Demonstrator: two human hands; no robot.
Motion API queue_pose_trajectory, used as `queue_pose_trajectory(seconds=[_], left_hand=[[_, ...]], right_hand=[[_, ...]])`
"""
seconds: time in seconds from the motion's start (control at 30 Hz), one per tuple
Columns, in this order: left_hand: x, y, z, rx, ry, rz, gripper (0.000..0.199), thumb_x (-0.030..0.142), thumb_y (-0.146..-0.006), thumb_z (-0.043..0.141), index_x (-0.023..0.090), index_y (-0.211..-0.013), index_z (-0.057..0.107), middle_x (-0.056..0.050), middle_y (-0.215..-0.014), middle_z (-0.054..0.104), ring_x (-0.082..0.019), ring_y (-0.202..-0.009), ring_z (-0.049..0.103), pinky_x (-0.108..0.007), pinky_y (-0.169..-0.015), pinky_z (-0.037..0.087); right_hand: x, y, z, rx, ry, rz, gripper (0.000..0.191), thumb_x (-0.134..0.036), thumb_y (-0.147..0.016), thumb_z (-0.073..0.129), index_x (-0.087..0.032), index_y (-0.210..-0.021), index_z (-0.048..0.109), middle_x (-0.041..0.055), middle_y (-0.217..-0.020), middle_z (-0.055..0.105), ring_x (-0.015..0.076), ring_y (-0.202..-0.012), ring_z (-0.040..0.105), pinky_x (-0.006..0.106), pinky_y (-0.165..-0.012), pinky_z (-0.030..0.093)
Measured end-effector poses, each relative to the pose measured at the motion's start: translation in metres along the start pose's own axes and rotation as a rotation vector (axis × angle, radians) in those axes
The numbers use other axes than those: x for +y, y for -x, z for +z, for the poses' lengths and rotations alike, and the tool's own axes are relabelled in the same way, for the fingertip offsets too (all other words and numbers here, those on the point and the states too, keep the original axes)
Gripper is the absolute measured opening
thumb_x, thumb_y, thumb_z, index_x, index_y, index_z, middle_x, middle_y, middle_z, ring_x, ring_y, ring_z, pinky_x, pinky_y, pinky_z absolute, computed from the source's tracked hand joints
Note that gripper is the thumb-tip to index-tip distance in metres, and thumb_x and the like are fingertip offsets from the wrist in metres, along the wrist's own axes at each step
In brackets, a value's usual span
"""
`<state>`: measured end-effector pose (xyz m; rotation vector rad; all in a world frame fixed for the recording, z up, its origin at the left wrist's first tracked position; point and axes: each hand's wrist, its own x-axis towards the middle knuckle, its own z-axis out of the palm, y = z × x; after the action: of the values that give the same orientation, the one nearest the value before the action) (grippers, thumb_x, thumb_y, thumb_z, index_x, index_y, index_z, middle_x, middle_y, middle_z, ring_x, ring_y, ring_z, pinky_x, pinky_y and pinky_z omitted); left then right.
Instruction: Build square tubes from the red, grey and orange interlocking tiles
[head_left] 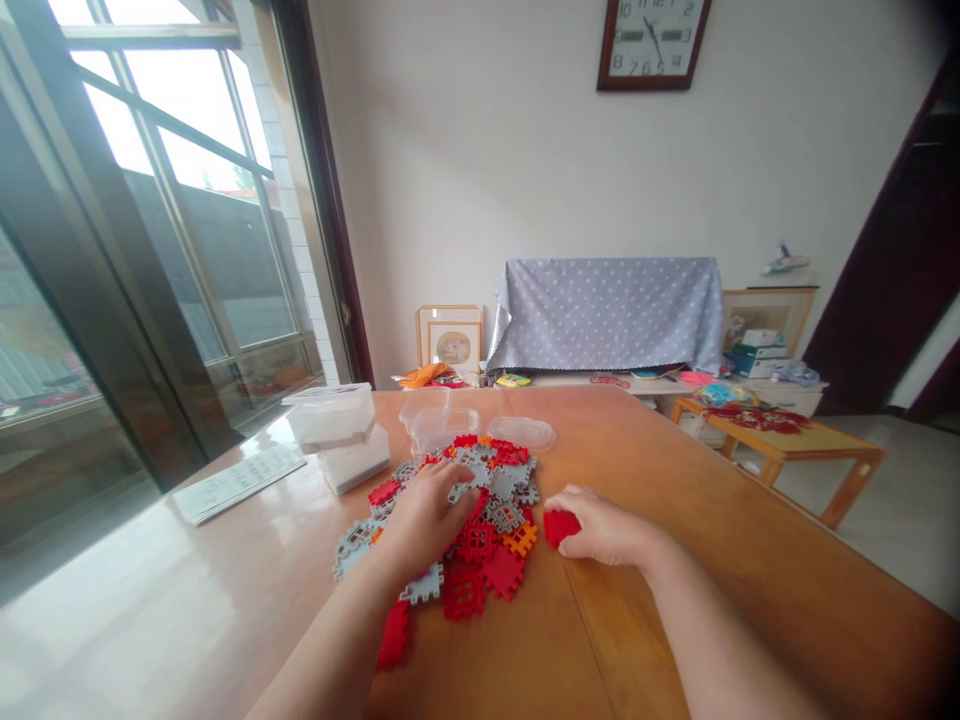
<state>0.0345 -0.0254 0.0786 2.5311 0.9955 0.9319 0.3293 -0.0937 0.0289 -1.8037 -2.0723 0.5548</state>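
Observation:
A loose heap of flat interlocking plastic tiles in red, grey and orange lies in the middle of the wooden table. Over the heap's left part rests my left hand, its thumb and fingers apart; some tiles beneath it are hidden. To the right of the heap, my right hand is closed on a red tile, held just above or against the tabletop; which, I cannot tell. One more red tile lies at the heap's near edge, partly behind my left forearm.
Clear plastic containers and a clear lid stand beyond the heap. At the left are stacked white boxes and a sheet with writing. A low wooden stool stands beyond the table at the right.

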Motion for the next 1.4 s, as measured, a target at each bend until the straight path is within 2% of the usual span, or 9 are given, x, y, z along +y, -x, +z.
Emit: queue_pose_trajectory(seconds=[0.17,0.27,0.4,0.47,0.83,1.13,1.4], left_hand=[[0.011,0.004,0.000,-0.241,-0.071,0.077,0.017,0.031,-0.085,0.062,0.026,-0.101,0.067,-0.004,-0.097,0.066,-0.024,-0.098,0.058,-0.034,-0.086,0.046],[0.016,0.008,0.001,-0.351,-0.107,0.104,0.029,0.030,-0.075,0.071,0.028,-0.103,0.067,-0.003,-0.101,0.063,-0.025,-0.101,0.054,-0.034,-0.087,0.045],[0.025,0.011,0.004,-0.458,-0.145,0.147,0.043,0.032,-0.067,0.077,0.032,-0.109,0.066,-0.003,-0.105,0.060,-0.026,-0.102,0.052,-0.035,-0.087,0.045],[0.030,0.012,0.006,-0.490,-0.173,0.162,0.046,0.035,-0.065,0.077,0.032,-0.110,0.066,-0.004,-0.106,0.059,-0.027,-0.102,0.051,-0.036,-0.087,0.045],[0.031,0.013,0.025,-0.511,-0.205,0.153,0.046,0.036,-0.062,0.078,0.031,-0.106,0.068,-0.007,-0.108,0.059,-0.030,-0.103,0.049,-0.041,-0.090,0.044],[0.035,0.012,0.026,-0.502,-0.231,0.188,0.032,0.038,-0.063,0.077,0.023,-0.089,0.066,-0.008,-0.104,0.059,-0.030,-0.104,0.051,-0.042,-0.093,0.045],[0.032,0.012,0.030,-0.497,-0.224,0.187,0.036,0.042,-0.061,0.080,0.024,-0.090,0.067,-0.007,-0.104,0.061,-0.028,-0.101,0.051,-0.039,-0.088,0.046]], right_hand=[[0.002,0.001,-0.003,-0.028,-0.010,0.017,0.056,-0.033,-0.066,0.078,-0.027,-0.120,0.067,0.0050,-0.111,0.058,0.0258,-0.108,0.054,0.032,-0.093,0.043],[0.003,0.000,-0.004,-0.018,-0.023,0.034,0.065,-0.039,-0.066,0.080,-0.027,-0.127,0.063,0.0054,-0.113,0.058,0.0263,-0.107,0.055,0.033,-0.093,0.043],[0.003,0.000,-0.003,-0.008,-0.029,0.031,0.047,-0.035,-0.067,0.078,-0.027,-0.113,0.069,0.0039,-0.108,0.058,0.0246,-0.103,0.056,0.031,-0.090,0.043],[0.002,0.000,-0.003,-0.005,-0.030,0.033,0.046,-0.033,-0.066,0.078,-0.027,-0.111,0.069,0.0033,-0.107,0.058,0.0244,-0.104,0.056,0.031,-0.090,0.043],[0.003,0.001,-0.001,-0.005,-0.060,0.041,0.067,-0.032,-0.064,0.079,-0.029,-0.129,0.062,0.0042,-0.115,0.058,0.0264,-0.112,0.054,0.034,-0.097,0.042],[0.000,0.001,0.003,0.031,-0.040,0.051,0.056,-0.027,-0.063,0.078,-0.028,-0.118,0.068,0.0036,-0.107,0.060,0.0250,-0.104,0.056,0.032,-0.091,0.043],[0.002,-0.001,0.006,0.032,-0.038,0.038,0.052,-0.026,-0.065,0.076,-0.028,-0.116,0.067,0.0035,-0.105,0.061,0.0245,-0.101,0.058,0.032,-0.088,0.044]])
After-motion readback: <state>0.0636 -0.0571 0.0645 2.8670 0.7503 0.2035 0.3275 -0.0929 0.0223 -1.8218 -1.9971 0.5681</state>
